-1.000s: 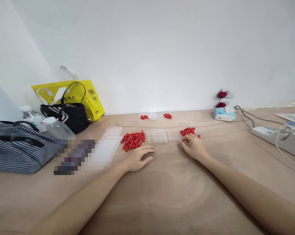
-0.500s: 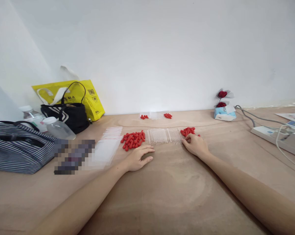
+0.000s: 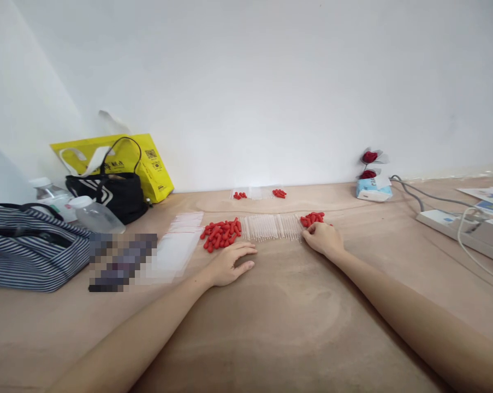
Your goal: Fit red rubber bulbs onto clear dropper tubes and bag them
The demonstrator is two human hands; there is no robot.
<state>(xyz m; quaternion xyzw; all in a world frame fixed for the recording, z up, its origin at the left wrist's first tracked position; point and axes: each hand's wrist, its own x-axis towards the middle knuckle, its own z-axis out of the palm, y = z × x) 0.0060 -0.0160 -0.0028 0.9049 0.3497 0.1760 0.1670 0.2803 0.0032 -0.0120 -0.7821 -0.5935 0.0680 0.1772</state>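
My left hand [image 3: 232, 265] rests on the wooden table [image 3: 271, 327] with its fingers apart and nothing in it, just in front of a pile of red bulb-shaped pieces [image 3: 219, 234]. A row of thin white cotton swabs [image 3: 265, 227] lies side by side in the middle. At the row's right end is my right hand [image 3: 318, 237], its thumb and fingers pinched together; whatever they hold is too small to make out. Right behind that hand sits a smaller pile of red pieces [image 3: 312, 218].
Clear plastic bags [image 3: 178, 248] lie left of the large pile, beside a blurred dark item [image 3: 125, 262]. Farther left are a striped bag [image 3: 33, 245], bottles, a black bag and a yellow bag [image 3: 158, 174]. A tissue pack [image 3: 374, 190] and power strip [image 3: 455, 226] are at right.
My right hand's fingers have drawn closer together at the right end of the swab row. My left hand keeps its place. The whole view has shifted slightly.
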